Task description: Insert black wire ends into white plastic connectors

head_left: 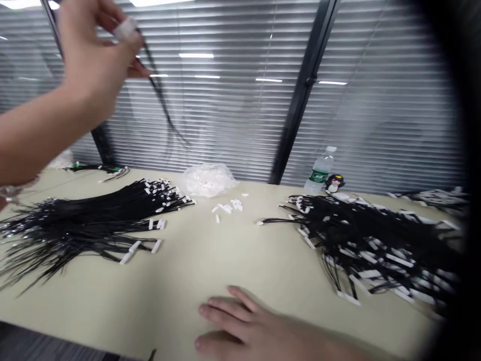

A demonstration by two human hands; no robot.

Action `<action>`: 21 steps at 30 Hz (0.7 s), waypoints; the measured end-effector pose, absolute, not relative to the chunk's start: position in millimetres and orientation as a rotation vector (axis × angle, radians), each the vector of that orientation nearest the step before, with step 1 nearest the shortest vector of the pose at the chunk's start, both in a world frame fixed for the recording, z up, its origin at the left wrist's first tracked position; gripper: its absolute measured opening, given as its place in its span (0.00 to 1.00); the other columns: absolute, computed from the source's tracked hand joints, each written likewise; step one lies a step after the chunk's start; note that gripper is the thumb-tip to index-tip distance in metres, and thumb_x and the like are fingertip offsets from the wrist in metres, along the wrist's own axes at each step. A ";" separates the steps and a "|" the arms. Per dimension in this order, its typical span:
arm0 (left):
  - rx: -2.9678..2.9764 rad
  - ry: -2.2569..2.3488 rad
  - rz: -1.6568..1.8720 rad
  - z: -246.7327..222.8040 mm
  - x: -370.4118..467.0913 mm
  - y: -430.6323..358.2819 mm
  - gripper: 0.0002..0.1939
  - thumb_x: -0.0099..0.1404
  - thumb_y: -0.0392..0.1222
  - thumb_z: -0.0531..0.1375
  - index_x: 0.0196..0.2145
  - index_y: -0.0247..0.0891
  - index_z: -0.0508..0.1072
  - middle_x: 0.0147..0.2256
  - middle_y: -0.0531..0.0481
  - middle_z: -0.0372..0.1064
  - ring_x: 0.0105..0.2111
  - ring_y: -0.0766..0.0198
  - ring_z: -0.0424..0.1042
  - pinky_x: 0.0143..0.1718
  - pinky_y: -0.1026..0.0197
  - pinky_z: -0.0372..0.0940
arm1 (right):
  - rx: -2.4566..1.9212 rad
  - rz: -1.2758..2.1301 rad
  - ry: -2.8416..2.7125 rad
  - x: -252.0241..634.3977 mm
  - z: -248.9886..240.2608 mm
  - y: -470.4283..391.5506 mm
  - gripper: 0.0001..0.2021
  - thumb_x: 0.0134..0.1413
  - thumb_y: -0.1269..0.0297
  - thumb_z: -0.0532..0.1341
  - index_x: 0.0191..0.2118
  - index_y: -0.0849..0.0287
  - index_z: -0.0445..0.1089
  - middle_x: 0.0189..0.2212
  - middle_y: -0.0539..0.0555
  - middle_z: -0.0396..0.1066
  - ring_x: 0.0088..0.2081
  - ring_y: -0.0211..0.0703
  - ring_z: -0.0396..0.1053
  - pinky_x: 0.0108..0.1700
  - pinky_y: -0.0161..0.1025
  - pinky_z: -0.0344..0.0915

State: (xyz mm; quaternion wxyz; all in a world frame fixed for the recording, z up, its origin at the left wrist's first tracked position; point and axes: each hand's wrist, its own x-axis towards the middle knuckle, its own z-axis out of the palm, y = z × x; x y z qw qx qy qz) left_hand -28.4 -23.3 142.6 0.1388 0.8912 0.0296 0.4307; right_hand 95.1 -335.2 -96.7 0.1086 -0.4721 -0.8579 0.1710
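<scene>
My left hand (93, 67) is raised high at the upper left, its fingers closed on a black wire harness. The harness's white connector (126, 29) shows at my fingertips, and its thin black wires (162, 100) hang down to the right, smeared by motion. Palm down at the bottom of the view, my right hand (240, 326) rests on the pale table (191, 260) with its fingers spread and nothing in them. Below my left arm lies a fanned pile of black wires (101, 210), some ending in white connectors (130, 253).
On the right is a second heap of black harnesses (361, 225) with white connectors. A clear plastic bag (208, 180) of white pieces stands at the back, with loose white connectors (227, 207) before it. A water bottle (320, 171) and penguin figure (333, 184) stand near the blinds (225, 100).
</scene>
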 end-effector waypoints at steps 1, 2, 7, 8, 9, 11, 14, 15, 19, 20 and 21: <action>2.332 -0.097 1.506 137.5 -16.8 -44.0 0.24 0.48 0.36 0.21 0.19 0.24 0.52 0.36 0.53 0.59 0.51 0.49 0.54 0.28 0.63 0.55 | -1.388 0.542 -2.489 95.0 -96.6 -336.9 0.21 0.63 0.61 0.44 0.61 0.51 0.47 0.62 0.57 0.42 0.63 0.47 0.40 0.62 0.53 0.39; 2.153 -0.153 1.428 127.5 -5.1 -66.3 0.23 0.53 0.35 0.25 0.24 0.19 0.53 0.39 0.56 0.57 0.47 0.55 0.60 0.31 0.59 0.55 | -1.391 0.587 -2.438 95.2 -97.5 -339.0 0.22 0.63 0.60 0.44 0.61 0.50 0.46 0.62 0.56 0.42 0.63 0.46 0.39 0.62 0.52 0.38; 1.597 0.091 0.709 22.0 25.2 -161.2 0.09 0.60 0.36 0.50 0.36 0.27 0.64 0.36 0.54 0.68 0.45 0.62 0.67 0.44 0.60 0.59 | -1.493 0.962 -1.692 101.3 -121.9 -343.3 0.37 0.55 0.52 0.55 0.63 0.46 0.31 0.63 0.55 0.38 0.62 0.47 0.41 0.60 0.50 0.44; 1.450 0.165 0.550 -3.5 23.7 -172.3 0.07 0.59 0.37 0.54 0.34 0.31 0.67 0.36 0.52 0.70 0.43 0.60 0.69 0.46 0.60 0.61 | -1.430 1.020 -1.486 103.5 -128.5 -341.0 0.38 0.54 0.53 0.56 0.63 0.46 0.30 0.62 0.56 0.41 0.61 0.46 0.45 0.59 0.49 0.48; 1.334 0.245 0.412 -27.9 20.4 -180.7 0.05 0.58 0.37 0.57 0.32 0.34 0.68 0.35 0.51 0.71 0.41 0.59 0.71 0.46 0.58 0.63 | -1.331 1.059 -1.299 106.1 -134.2 -337.8 0.37 0.55 0.54 0.56 0.63 0.46 0.32 0.61 0.57 0.44 0.59 0.45 0.51 0.58 0.48 0.52; 1.148 0.376 0.230 -68.9 10.6 -190.1 0.03 0.55 0.36 0.60 0.29 0.39 0.68 0.32 0.51 0.71 0.38 0.58 0.72 0.45 0.53 0.65 | -1.094 1.122 -1.014 111.5 -141.2 -329.5 0.32 0.55 0.55 0.56 0.62 0.49 0.39 0.57 0.58 0.53 0.54 0.42 0.59 0.54 0.46 0.56; 1.017 0.474 0.186 -103.3 -4.6 -191.5 0.04 0.54 0.36 0.62 0.28 0.41 0.69 0.28 0.53 0.71 0.34 0.61 0.72 0.45 0.52 0.65 | -0.841 1.190 -0.786 118.4 -140.1 -318.8 0.28 0.57 0.55 0.54 0.60 0.48 0.42 0.48 0.57 0.65 0.45 0.41 0.68 0.50 0.49 0.59; 1.025 0.485 0.165 -107.4 -8.4 -190.3 0.04 0.54 0.36 0.62 0.28 0.41 0.70 0.27 0.53 0.70 0.34 0.61 0.71 0.46 0.52 0.65 | -0.808 1.206 -0.756 120.2 -138.3 -316.6 0.28 0.57 0.55 0.54 0.60 0.47 0.43 0.44 0.55 0.67 0.41 0.41 0.69 0.48 0.48 0.60; 1.182 0.541 0.136 -105.7 -17.7 -183.3 0.06 0.53 0.41 0.63 0.24 0.39 0.70 0.26 0.50 0.70 0.33 0.59 0.71 0.43 0.52 0.66 | -0.907 1.150 -0.716 128.0 -134.9 -313.0 0.21 0.56 0.52 0.54 0.51 0.59 0.62 0.30 0.54 0.70 0.29 0.37 0.69 0.33 0.36 0.61; 1.196 0.575 0.154 -105.2 -19.7 -180.4 0.06 0.52 0.42 0.63 0.24 0.39 0.70 0.27 0.49 0.71 0.34 0.58 0.71 0.43 0.52 0.66 | -0.940 1.123 -0.667 131.3 -135.8 -312.4 0.20 0.56 0.51 0.54 0.46 0.62 0.66 0.26 0.53 0.69 0.26 0.35 0.67 0.30 0.34 0.59; 1.188 0.618 0.186 -106.1 -22.2 -176.3 0.07 0.52 0.43 0.64 0.24 0.39 0.71 0.30 0.48 0.71 0.35 0.57 0.71 0.43 0.52 0.67 | -0.954 1.098 -0.592 135.6 -137.1 -311.6 0.20 0.55 0.51 0.54 0.42 0.64 0.68 0.24 0.53 0.68 0.24 0.34 0.65 0.27 0.32 0.57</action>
